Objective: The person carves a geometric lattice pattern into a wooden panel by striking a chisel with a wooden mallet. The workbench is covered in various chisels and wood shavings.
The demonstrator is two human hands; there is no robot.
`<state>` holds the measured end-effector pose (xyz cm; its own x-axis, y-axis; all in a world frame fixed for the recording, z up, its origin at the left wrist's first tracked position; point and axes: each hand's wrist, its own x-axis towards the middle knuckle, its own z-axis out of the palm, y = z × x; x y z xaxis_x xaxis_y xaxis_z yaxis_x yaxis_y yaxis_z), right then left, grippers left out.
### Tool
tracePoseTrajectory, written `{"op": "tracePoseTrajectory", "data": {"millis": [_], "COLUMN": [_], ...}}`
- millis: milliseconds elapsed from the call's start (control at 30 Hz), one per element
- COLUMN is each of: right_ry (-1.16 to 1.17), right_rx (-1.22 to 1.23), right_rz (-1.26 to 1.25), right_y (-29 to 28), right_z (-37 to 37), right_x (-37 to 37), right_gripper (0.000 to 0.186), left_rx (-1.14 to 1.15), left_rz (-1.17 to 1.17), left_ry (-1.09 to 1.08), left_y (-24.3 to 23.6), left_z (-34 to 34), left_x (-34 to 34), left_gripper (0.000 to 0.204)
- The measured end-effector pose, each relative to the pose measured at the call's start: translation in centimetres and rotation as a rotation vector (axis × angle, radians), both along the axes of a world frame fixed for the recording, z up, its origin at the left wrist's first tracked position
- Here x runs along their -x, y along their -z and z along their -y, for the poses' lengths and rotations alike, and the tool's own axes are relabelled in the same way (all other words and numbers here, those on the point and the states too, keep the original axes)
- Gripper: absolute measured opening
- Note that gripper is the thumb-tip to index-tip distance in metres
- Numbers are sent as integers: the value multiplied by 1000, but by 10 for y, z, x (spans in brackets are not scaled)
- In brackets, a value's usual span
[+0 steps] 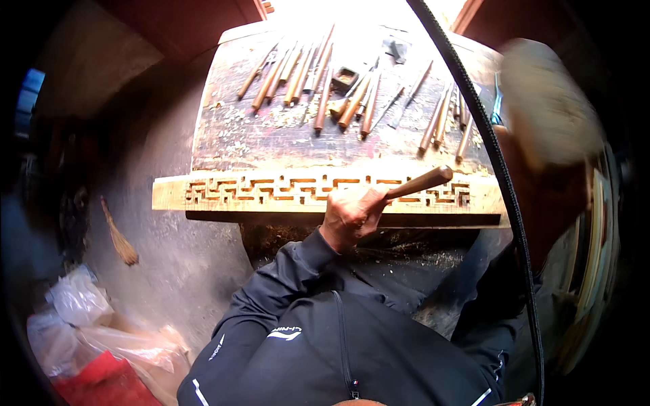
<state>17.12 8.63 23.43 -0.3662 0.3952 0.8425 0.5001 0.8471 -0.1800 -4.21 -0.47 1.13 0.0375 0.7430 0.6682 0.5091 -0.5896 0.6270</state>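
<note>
A long pale wooden board [169, 196] lies along the near edge of the workbench, with an angular fretwork pattern cut into it. My left hand [352, 211] rests at the middle of the board, closed around a chisel [423, 181]. The chisel's brown wooden handle slants up to the right; its blade is hidden by the hand. At the right, my right hand [542, 196] is raised and in shadow, its fingers hard to make out. It grips a large, worn wooden mallet [552, 101], smeared by motion and apart from the chisel handle.
Several chisels [294, 74] with wooden handles lie across the workbench [223, 122] among wood chips, beside a small dark box [345, 78]. A black cord [497, 155] hangs before the view. A hand broom [120, 240] and plastic bags [81, 301] are at the left.
</note>
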Motion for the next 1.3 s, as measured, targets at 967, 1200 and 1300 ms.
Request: {"op": "tracePoseTrajectory", "data": {"millis": [967,1200,1300], "right_ry": [247,328,338], "right_rx": [637,593,597], "right_rz": [282,419,415], "right_y": [181,201,194], "right_z": [41,54,56], "right_x": [34,20,26], "right_gripper": [74,75,74], "left_rx": [-70,-103,-106], "left_rz": [566,566,577], "left_ry": [-992,-1066,-1064], "left_y": [13,28,30], "left_z": [112,114,110], "left_x": [348,385,395], "left_gripper": [32,35,34]}}
